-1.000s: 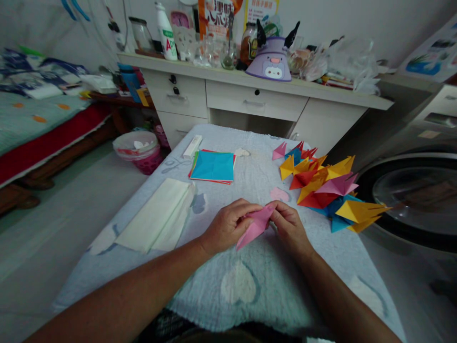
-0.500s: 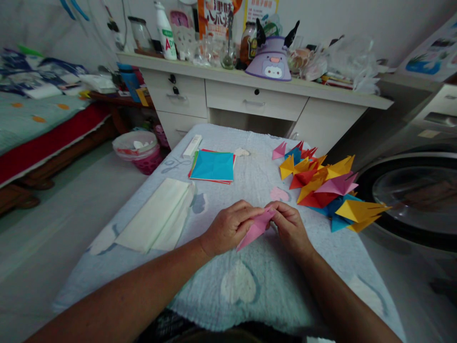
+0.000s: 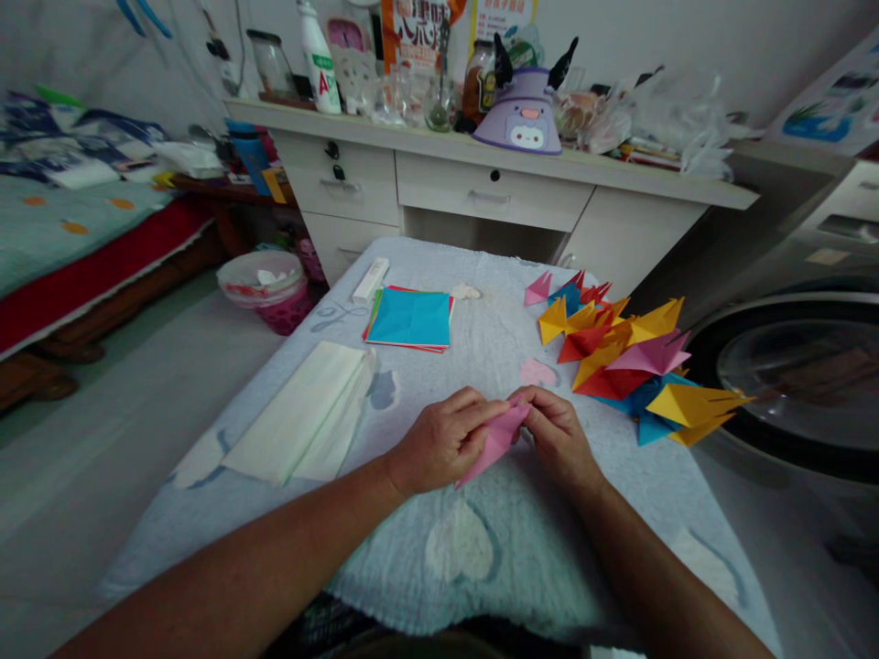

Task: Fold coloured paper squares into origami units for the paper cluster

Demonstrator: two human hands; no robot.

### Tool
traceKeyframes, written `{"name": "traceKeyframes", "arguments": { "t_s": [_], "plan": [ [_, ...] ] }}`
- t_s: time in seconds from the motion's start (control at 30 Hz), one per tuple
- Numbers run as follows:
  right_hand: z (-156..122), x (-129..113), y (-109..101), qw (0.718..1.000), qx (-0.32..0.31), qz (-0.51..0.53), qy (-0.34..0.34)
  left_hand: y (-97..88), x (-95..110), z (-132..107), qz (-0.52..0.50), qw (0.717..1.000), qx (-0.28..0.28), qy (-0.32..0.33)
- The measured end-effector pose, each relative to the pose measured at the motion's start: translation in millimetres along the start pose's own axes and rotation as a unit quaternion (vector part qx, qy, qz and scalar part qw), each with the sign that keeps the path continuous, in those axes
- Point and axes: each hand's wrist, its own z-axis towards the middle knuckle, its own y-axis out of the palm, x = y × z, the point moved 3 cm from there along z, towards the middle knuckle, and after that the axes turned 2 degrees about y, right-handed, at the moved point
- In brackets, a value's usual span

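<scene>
Both of my hands pinch a folded pink paper (image 3: 495,442) just above the towel-covered table (image 3: 481,549). My left hand (image 3: 443,439) grips its left side with fingers curled over it. My right hand (image 3: 558,432) pinches its upper right tip. A heap of folded paper shapes (image 3: 622,352) in yellow, red, pink and blue lies to the right of my hands. A stack of flat coloured paper squares (image 3: 410,319), blue on top, rests further back on the table.
A folded white cloth (image 3: 306,412) lies at the left of the table, a white tube (image 3: 371,280) behind the paper stack. A cluttered desk (image 3: 494,183) stands behind, a lined bin (image 3: 265,288) on the floor, a bed at the left, a washing machine (image 3: 789,366) at the right.
My hands have drawn closer together on the pink paper, and my left fingers now cover more of it. The paper has settled slightly lower.
</scene>
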Motion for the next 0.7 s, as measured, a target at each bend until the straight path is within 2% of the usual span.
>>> {"name": "traceKeyframes", "arguments": {
  "t_s": [0.33,0.7],
  "plan": [
    [0.4,-2.5,2.1,1.0,-0.007,-0.007,0.02,1.4,0.0,-1.5,0.018,1.0,-0.01,0.004],
    [-0.3,-1.9,2.0,1.0,-0.014,-0.003,0.01,1.1,0.8,-0.6,0.023,0.999,-0.026,0.006]
  ]
}}
